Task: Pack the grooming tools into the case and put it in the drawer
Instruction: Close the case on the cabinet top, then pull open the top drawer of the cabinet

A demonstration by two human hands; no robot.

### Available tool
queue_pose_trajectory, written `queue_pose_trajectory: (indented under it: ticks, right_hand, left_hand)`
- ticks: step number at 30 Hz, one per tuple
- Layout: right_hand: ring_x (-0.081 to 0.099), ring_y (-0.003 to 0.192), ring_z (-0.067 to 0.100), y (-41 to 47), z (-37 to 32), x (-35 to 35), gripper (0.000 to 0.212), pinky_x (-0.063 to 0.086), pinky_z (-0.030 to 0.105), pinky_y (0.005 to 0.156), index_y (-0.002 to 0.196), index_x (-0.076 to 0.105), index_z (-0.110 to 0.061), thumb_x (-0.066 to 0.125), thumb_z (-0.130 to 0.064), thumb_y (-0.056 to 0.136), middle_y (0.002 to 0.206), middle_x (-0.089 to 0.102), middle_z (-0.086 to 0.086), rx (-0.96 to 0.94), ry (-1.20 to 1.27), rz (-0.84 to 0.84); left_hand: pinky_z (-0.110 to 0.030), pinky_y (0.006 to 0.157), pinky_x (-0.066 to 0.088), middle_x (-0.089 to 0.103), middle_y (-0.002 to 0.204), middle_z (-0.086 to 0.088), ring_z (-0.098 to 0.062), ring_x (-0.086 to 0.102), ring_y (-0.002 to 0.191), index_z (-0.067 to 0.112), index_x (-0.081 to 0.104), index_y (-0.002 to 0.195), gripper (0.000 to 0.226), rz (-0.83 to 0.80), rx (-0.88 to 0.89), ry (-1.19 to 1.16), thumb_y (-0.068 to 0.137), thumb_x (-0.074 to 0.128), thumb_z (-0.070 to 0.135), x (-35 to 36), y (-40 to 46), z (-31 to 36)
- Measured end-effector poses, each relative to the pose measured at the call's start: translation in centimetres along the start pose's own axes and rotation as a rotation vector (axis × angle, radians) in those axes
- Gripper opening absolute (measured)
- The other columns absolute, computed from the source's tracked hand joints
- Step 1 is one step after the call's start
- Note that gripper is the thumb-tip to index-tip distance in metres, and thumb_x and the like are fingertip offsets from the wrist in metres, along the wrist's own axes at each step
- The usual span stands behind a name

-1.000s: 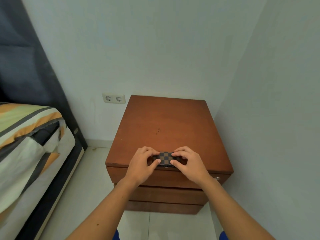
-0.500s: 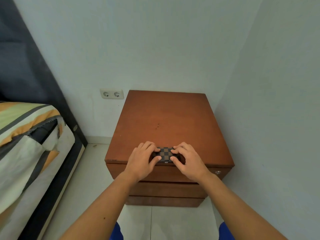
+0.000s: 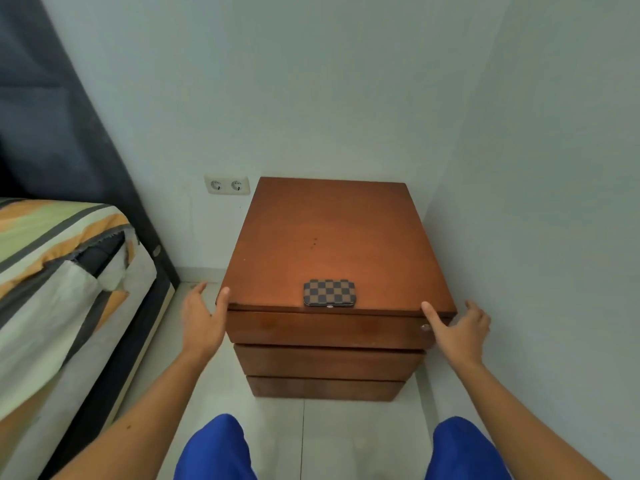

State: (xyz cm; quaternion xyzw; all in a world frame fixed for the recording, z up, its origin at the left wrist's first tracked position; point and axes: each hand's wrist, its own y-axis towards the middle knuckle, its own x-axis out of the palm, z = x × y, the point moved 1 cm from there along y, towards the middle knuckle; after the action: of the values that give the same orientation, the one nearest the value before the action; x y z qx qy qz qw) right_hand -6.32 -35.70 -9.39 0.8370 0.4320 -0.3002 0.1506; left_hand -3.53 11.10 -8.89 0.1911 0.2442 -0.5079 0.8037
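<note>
i'm looking down at a reddish-brown wooden bedside cabinet (image 3: 332,237) tucked into a corner of pale, matte walls, standing on glossy white floor tiles (image 3: 332,427). its top is smooth and flat with a soft sheen and a couple of tiny dark specks near the middle. a white double wall socket (image 3: 227,185) sits on the back wall just left of the cabinet. on the far left there's a bed with a striped orange, green and grey cover (image 3: 52,271), rumpled cloth hanging over the side, and a dark padded headboard (image 3: 52,116) leaning up behind it.

the small rectangular case with a brown-and-black checkered cover (image 3: 328,292) lies flat and closed on the cabinet top, right at the front edge, a little metal clasp showing on its near side. nothing touches it.

below it the top drawer front (image 3: 325,329) sits flush and closed, with a small round metal lock at its right end; two more plain drawer fronts stack under it.

my left hand (image 3: 204,318) is spread wide at the cabinet's front left corner, thumb against the top edge, holding nothing. my right hand (image 3: 459,329) is spread wide too at the front right corner, thumb at the edge, empty. blue trouser knees (image 3: 214,448) show at the bottom.
</note>
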Motion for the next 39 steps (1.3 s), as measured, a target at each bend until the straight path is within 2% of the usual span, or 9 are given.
queue_pose_trajectory:
  ticks: [2,4,7,12,14,17,23,34,39]
  right_hand:
    - [0.048,0.141,0.035,0.4,0.9,0.5,0.106,0.042,0.054,0.117,0.150,0.042,-0.006,0.073,-0.075,0.076,0.150,0.052,0.015,0.125,0.148,-0.125]
    - [0.055,0.135,0.034,0.2,1.1,1.1,0.106,0.045,0.054,0.114,0.148,0.046,-0.011,0.066,-0.084,0.074,0.141,0.061,0.009,0.163,0.208,-0.203]
    - [0.051,0.141,0.032,-0.3,1.5,2.1,0.120,0.042,0.055,0.118,0.156,0.038,-0.016,0.059,-0.094,0.068,0.154,0.053,0.007,0.167,0.239,-0.170]
    - [0.054,0.137,0.033,-1.4,1.8,2.2,0.110,0.045,0.056,0.114,0.153,0.037,-0.013,0.061,-0.085,0.074,0.151,0.055,0.011,0.223,0.242,-0.134]
    - [0.053,0.138,0.034,-2.2,2.0,1.9,0.096,0.045,0.056,0.114,0.152,0.037,-0.012,0.066,-0.072,0.082,0.151,0.054,0.011,0.208,0.234,-0.142]
    - [0.045,0.146,0.034,-3.5,2.5,1.3,0.095,0.040,0.054,0.119,0.159,0.028,-0.012,0.067,-0.063,0.090,0.160,0.044,0.012,0.202,0.205,-0.147]
    - [0.046,0.145,0.034,-6.7,3.5,-0.5,0.093,0.041,0.051,0.119,0.160,0.028,-0.012,0.068,-0.060,0.091,0.159,0.045,0.012,0.181,0.180,-0.122]
    - [0.053,0.139,0.035,-12.9,5.4,-3.2,0.086,0.046,0.051,0.115,0.156,0.033,-0.011,0.067,-0.059,0.092,0.152,0.052,0.012,0.196,0.200,-0.099]
    - [0.056,0.133,0.033,-15.7,6.1,-4.6,0.074,0.048,0.044,0.110,0.151,0.038,-0.011,0.069,-0.049,0.095,0.145,0.057,0.012,0.173,0.222,-0.082]
  left_hand:
    - [-0.044,0.111,0.046,0.060,0.139,-0.010,-0.027,0.054,0.132,0.017,0.053,0.141,0.064,-0.113,-0.146,-0.226,0.101,0.042,0.065,0.3,-0.4,0.4]
    - [-0.037,0.100,0.049,0.065,0.120,-0.001,-0.021,0.060,0.115,0.020,0.057,0.131,0.050,-0.207,-0.200,-0.341,0.106,0.036,0.058,1.0,-1.1,1.0]
    - [-0.040,0.103,0.047,0.058,0.132,-0.001,-0.022,0.057,0.121,0.015,0.044,0.147,0.057,-0.200,-0.234,-0.365,0.106,0.040,0.054,2.1,-1.8,0.7]
    - [-0.052,0.106,0.052,0.063,0.132,-0.002,-0.025,0.061,0.121,0.021,0.047,0.146,0.056,-0.167,-0.211,-0.278,0.102,0.051,0.055,2.0,-2.3,-1.4]
    - [-0.051,0.105,0.053,0.062,0.131,-0.002,-0.025,0.061,0.120,0.020,0.044,0.149,0.058,-0.147,-0.191,-0.222,0.102,0.051,0.054,1.9,-3.2,-1.5]
    - [-0.046,0.105,0.051,0.060,0.131,-0.006,-0.026,0.059,0.118,0.012,0.042,0.149,0.060,-0.079,-0.206,-0.135,0.102,0.056,0.047,1.7,-4.7,-1.1]
    - [-0.046,0.109,0.050,0.060,0.139,-0.010,-0.030,0.058,0.127,0.013,0.045,0.147,0.061,0.020,-0.227,-0.124,0.098,0.066,0.043,0.9,-8.4,-1.3]
    - [-0.046,0.110,0.051,0.058,0.145,-0.007,-0.028,0.057,0.131,0.019,0.043,0.151,0.063,0.070,-0.196,-0.118,0.099,0.062,0.049,-1.3,-15.4,-3.3]
    - [-0.046,0.111,0.050,0.058,0.145,-0.007,-0.028,0.057,0.131,0.019,0.043,0.152,0.066,0.074,-0.164,-0.120,0.098,0.062,0.052,-2.5,-18.0,-4.4]
